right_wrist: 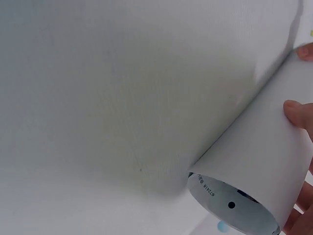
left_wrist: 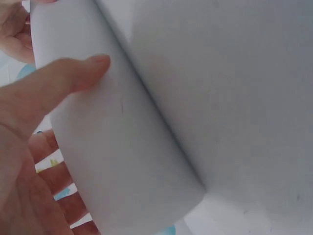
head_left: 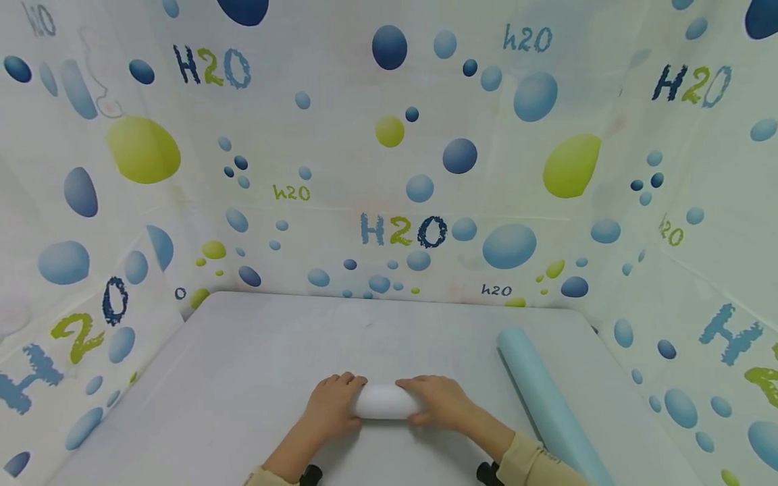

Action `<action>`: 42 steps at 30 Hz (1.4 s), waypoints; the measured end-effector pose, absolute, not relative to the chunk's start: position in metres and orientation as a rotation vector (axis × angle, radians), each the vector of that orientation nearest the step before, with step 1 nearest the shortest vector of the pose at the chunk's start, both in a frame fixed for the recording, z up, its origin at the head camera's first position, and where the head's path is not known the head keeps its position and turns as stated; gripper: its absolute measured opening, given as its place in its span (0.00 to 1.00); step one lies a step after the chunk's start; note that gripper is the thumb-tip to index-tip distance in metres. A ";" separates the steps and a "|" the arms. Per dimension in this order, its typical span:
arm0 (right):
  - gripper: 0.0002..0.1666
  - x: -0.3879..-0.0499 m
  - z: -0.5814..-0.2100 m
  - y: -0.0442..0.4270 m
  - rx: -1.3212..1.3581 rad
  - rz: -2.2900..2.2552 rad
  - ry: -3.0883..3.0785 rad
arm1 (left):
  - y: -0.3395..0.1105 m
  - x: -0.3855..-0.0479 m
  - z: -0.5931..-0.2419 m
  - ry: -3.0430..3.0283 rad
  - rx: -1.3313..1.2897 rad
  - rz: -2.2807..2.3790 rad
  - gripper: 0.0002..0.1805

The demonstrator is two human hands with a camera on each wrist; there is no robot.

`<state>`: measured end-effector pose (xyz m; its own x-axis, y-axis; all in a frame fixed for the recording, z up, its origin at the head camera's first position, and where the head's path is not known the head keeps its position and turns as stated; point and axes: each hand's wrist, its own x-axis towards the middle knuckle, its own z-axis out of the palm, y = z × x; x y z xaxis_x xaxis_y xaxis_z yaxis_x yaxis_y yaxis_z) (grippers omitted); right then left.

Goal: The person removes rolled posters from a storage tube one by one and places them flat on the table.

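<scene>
A white hollow roll [head_left: 387, 403] lies crosswise on the white table, near its front middle. My left hand [head_left: 332, 406] grips the left end, with its thumb on the near side and the fingers [left_wrist: 56, 177] curled round the far side. Over the right end, my right hand [head_left: 445, 405] holds the roll the same way. The right wrist view looks into the roll's [right_wrist: 254, 152] open end, where small black print and a dark round spot show on the inner wall. Its underside is hidden against the table.
To the right, a long light blue roll [head_left: 550, 401] lies slantwise on the white table [head_left: 273, 337], close beside my right forearm. Walls of white sheeting [head_left: 340, 135] with blue and green spots and "H2O" lettering enclose the table at the back and both sides.
</scene>
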<state>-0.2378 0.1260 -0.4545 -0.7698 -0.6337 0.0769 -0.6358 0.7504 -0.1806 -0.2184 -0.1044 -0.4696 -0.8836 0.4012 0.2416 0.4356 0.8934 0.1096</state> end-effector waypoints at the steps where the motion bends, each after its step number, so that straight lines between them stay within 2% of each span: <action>1: 0.35 -0.238 -0.454 0.127 1.062 0.320 -2.939 | -0.106 -0.218 -0.468 -2.853 -0.652 -0.244 0.33; 7: 0.34 -0.242 -0.451 0.132 1.112 0.334 -2.909 | -0.105 -0.215 -0.460 -2.890 -0.702 -0.240 0.32; 22: 0.32 -0.252 -0.452 0.131 1.149 0.284 -2.809 | -0.088 -0.195 -0.440 -2.999 -0.643 -0.367 0.31; 27: 0.30 -0.254 -0.452 0.129 1.150 0.196 -2.781 | -0.087 -0.194 -0.442 -3.084 -0.645 -0.679 0.32; 32: 0.27 -0.253 -0.455 0.130 1.097 0.223 -2.747 | -0.088 -0.197 -0.458 -3.103 -0.627 -1.192 0.29; 37: 0.27 -0.253 -0.460 0.132 0.969 0.376 -2.718 | -0.079 -0.193 -0.472 -3.036 -0.439 -1.736 0.29; 42: 0.25 -0.253 -0.466 0.133 0.873 0.505 -2.806 | -0.064 -0.189 -0.477 -2.953 -0.259 -2.015 0.32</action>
